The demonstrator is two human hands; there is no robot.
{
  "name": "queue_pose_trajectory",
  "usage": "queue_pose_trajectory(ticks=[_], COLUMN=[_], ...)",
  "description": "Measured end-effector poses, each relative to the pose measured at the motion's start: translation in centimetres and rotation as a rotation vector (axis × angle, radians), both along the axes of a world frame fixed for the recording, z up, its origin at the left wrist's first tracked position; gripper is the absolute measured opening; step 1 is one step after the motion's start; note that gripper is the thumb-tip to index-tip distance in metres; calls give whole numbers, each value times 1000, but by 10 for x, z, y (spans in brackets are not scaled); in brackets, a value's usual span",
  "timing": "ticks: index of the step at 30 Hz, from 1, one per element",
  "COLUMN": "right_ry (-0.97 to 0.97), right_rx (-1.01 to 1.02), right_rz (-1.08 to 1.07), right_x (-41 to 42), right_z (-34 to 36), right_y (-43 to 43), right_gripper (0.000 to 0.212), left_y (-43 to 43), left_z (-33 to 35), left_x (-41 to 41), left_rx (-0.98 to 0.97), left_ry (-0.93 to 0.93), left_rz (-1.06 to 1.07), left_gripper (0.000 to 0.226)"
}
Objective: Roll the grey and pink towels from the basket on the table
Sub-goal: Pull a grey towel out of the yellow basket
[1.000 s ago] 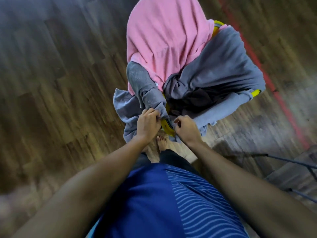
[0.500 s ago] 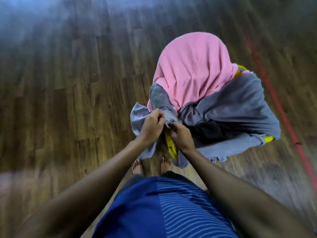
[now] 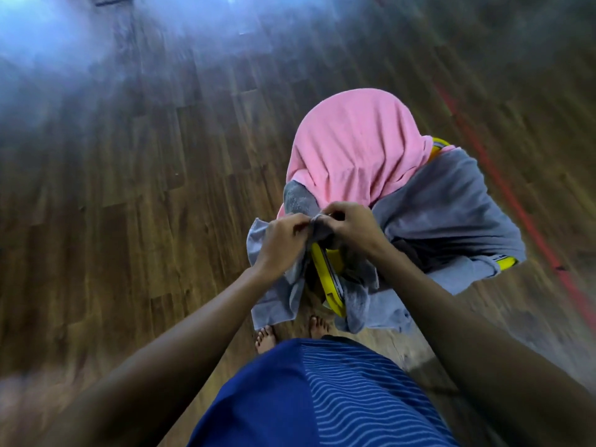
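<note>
**Fingers** [image 3: 295, 225] of the left hand [image 3: 280, 241] and right hand [image 3: 353, 227] are curled, pinching between them a bunched edge of the grey towel [image 3: 319, 230]; the two hands nearly touch. From the pinch the towel hangs down and toward the person, over the near rim of the yellow basket [image 3: 329, 282], which stands on the floor [image 3: 145, 221]. Crumpled as it is, its long axis cannot be told. The pink towel [image 3: 354, 150] lies beyond the hands, draped over the basket's far side. Both hands are equally near the grey towel, and a straight upward lift would likely free it. No counter is in view.
</note>
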State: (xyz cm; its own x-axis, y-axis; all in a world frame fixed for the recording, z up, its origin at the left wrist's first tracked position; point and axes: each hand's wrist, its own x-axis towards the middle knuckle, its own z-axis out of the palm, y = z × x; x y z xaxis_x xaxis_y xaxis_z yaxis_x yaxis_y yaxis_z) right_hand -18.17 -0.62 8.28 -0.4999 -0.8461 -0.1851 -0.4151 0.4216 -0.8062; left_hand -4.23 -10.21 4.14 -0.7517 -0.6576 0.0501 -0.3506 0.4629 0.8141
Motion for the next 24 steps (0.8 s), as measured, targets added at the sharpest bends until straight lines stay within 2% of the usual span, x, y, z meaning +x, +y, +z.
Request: queue_pose_trajectory(ticks=[2,5,7,9,11,14,17,18,21,24], right_ry=[-69,-15,0,-40,-67,-93,-23,-5,16,77], right_rx=[32,143,162,109,25,-61,-9,4,4,140], right_rz=[44,216,204,113,49,110,284,309,290,316], right_x=[-12,-29,-39,-47,-51,-48,-41,-40,-44,-59], right_z=[7,3,-7,-14,-7,25,56,63,76,79], right_y=[1,11,24,39,46,41,29,25,19,24], right_gripper=[10,31,36,30,35,32,30,29,26,30], left_y=[-4,-8,-10,-12,-10,-2,7,10,13,6], left_z=[5,16,24,27,28,25,40,48,68,75], left_x=[-3,-5,-5,1,8,13,0,-6,-19,-16], left_rx=[-3,34,86,101,69,83,132,103,-51,-70], left_ry=[39,91,110,104,77,29,45,65,122,149], left_rz=[59,74,116,125,97,-15,-152,-168,-118,-23], left_gripper=[12,12,14,17,17,12,42,40,10,12])
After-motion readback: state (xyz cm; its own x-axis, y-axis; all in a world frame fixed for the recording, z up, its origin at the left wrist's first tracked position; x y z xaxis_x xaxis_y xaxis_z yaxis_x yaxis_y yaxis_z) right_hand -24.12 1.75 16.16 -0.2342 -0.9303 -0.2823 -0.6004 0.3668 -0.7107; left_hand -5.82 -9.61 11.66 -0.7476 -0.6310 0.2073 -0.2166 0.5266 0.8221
